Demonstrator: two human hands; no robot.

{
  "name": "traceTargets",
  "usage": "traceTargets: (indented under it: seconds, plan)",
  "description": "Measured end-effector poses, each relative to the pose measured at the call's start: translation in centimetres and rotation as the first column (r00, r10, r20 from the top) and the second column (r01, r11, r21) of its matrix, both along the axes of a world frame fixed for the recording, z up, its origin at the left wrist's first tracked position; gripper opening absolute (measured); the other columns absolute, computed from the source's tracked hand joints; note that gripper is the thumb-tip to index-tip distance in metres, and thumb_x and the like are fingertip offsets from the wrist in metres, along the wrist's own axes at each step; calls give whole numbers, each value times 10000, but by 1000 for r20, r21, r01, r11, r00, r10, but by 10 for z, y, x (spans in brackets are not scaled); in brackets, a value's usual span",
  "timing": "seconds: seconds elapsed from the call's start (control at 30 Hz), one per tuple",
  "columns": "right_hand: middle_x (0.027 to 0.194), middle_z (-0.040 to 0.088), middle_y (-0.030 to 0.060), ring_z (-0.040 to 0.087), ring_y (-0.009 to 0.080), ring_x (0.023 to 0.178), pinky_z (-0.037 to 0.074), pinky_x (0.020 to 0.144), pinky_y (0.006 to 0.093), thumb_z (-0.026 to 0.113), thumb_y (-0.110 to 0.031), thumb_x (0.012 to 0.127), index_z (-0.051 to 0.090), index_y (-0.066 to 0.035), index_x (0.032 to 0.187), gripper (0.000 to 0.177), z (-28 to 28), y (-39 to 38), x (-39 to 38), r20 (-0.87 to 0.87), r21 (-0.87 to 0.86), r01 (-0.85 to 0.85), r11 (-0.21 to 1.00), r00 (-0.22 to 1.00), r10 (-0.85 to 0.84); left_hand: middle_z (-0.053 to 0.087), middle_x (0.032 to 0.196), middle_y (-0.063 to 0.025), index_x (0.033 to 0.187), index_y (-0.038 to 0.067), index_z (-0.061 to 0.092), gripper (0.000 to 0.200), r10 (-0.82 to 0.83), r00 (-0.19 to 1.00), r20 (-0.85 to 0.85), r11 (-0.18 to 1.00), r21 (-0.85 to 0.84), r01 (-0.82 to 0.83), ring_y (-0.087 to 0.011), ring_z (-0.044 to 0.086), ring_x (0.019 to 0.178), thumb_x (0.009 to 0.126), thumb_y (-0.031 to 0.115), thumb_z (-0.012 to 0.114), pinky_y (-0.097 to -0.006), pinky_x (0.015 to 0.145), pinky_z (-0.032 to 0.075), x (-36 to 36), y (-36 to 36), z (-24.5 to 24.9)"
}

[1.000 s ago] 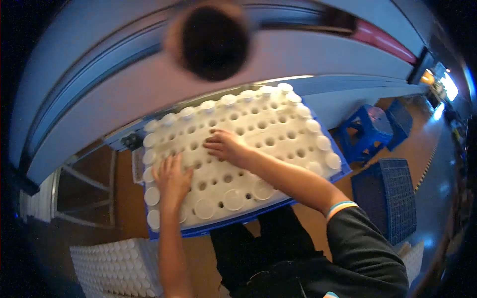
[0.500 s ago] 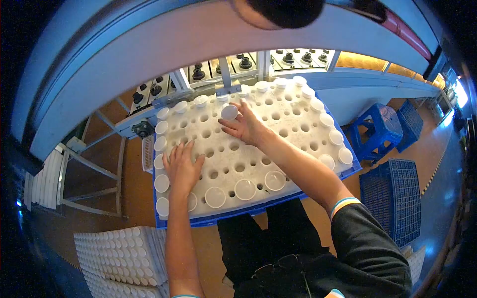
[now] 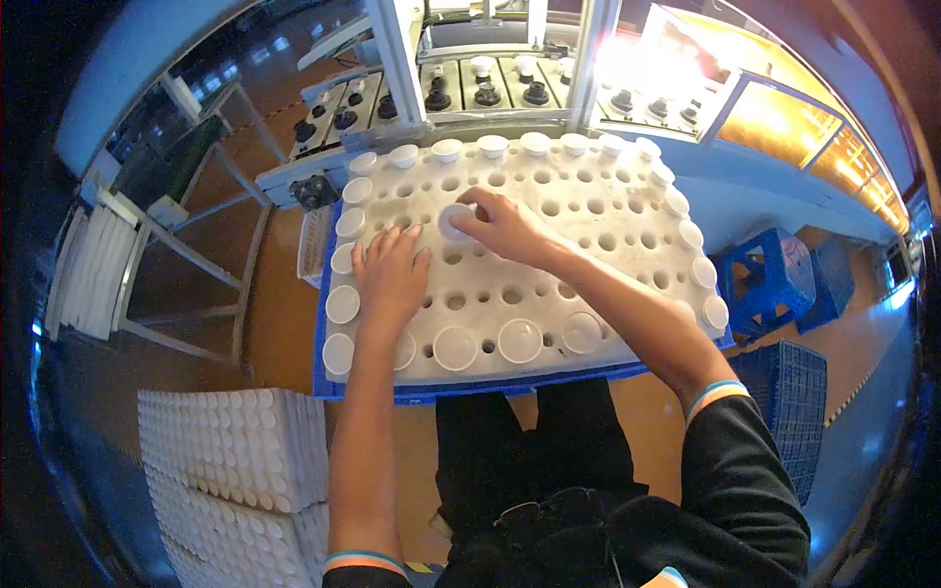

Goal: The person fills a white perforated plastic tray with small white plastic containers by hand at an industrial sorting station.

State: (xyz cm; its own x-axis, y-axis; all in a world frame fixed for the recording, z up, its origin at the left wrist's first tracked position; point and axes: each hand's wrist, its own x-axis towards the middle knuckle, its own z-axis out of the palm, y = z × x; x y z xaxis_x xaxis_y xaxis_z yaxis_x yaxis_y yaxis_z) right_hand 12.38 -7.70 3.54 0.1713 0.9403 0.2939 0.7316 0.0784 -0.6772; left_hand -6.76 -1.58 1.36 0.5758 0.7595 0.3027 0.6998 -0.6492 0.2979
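Note:
My right hand (image 3: 505,226) pinches a small white cup (image 3: 454,223) over the left middle of a white board (image 3: 608,269) full of holes. The cup is tilted, and the fingers partly cover its near side. Left of it, my left hand (image 3: 391,272) lies flat on the board with fingers spread, nothing in it. White cups line the board's edges, such as a cup (image 3: 342,305) at the left edge and a wider-looking cup (image 3: 520,341) in the near row. My left wrist partly hides one near-row cup (image 3: 405,350).
Under the board is a blue tray (image 3: 431,396). Beyond stands a machine with black knob-like holders (image 3: 487,94). Stacked boards of white cups (image 3: 230,441) are at lower left. At right are a blue stool (image 3: 774,274) and blue crates (image 3: 794,412). A metal frame (image 3: 241,294) stands left.
The view has tilted up, showing more of the machine. My right hand has brought the cup from near the back row toward the board's middle. My left hand has slid slightly forward.

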Motion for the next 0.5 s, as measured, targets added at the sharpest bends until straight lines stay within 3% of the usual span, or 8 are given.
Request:
traceTargets:
  seconds: [0.07, 0.13, 0.2, 0.23, 0.27, 0.33, 0.4, 0.5]
  plan:
    - [759, 639, 76, 597, 138, 624, 490, 563, 276, 603, -245, 863, 626, -59, 1026, 248, 10, -10, -5, -357, -181, -214, 960, 924, 139, 517, 1321, -125, 1253, 124, 565, 412, 10, 1000, 24, 1000, -9, -10, -263, 404, 1284, 880, 298, 540, -475, 1116, 139, 0, 2, -1]
    - [732, 629, 59, 565, 106, 616, 480, 559, 256, 602, -246, 856, 637, -40, 978, 242, 25, -25, -15, -398, -229, -289, 930, 899, 182, 518, 1318, -124, 1250, 120, 566, 408, 0, 999, 44, 1000, -14, 1, -261, 405, 1283, 881, 292, 537, -475, 1115, 143, 1, 1, -1]
    - [766, 634, 85, 602, 152, 642, 491, 584, 299, 582, -208, 857, 630, -24, 985, 230, 37, -37, -27, -282, -498, -326, 804, 937, 205, 519, 1313, -129, 1248, 111, 564, 413, 15, 1000, -1, 1000, 13, -15, -262, 414, 1276, 882, 297, 528, -476, 1111, 154, 4, 0, 1]
    - [833, 637, 125, 635, 245, 750, 499, 670, 368, 566, -196, 864, 618, -24, 1001, 226, -2, -28, -25, 43, -202, -348, 916, 931, 363, 519, 1313, -129, 1248, 111, 564, 413, 10, 1000, -1, 1000, 16, -10, -262, 414, 1276, 882, 297, 528, -476, 1111, 154, 5, 0, 1]
    - [833, 637, 125, 635, 245, 750, 499, 670, 368, 566, -196, 864, 618, -24, 1001, 226, -5, -27, -28, 43, -199, -344, 918, 932, 359, 520, 1308, -133, 1250, 106, 559, 417, 14, 1000, -9, 999, 32, -14, -266, 420, 1269, 871, 277, 545, -481, 1108, 160, 5, -1, 1]
    - [909, 628, 162, 622, 318, 870, 483, 759, 419, 561, -199, 871, 601, -31, 1027, 232, -4, -27, -35, 21, 13, -319, 948, 948, 319, 522, 1304, -136, 1252, 100, 554, 422, 18, 1000, -12, 999, 45, -18, -271, 427, 1262, 860, 258, 561, -485, 1104, 165, 5, -3, -1]
    - [933, 621, 168, 605, 338, 908, 476, 786, 429, 571, -232, 882, 577, -40, 1056, 260, 4, -33, -41, -49, -2, -306, 952, 951, 306, 517, 1301, -140, 1263, 99, 537, 452, -27, 999, -26, 994, 101, 29, -281, 431, 1254, 831, 215, 607, -501, 1094, 177, 1, -2, -3]
    - [964, 608, 184, 622, 333, 868, 488, 752, 419, 643, -289, 847, 509, -59, 1146, 400, 36, -50, -51, 51, -170, -351, 921, 930, 364, 515, 1297, -136, 1268, 99, 525, 466, -62, 997, -34, 996, 59, 64, -286, 430, 1251, 817, 161, 623, -513, 1083, 191, -2, -4, 6]
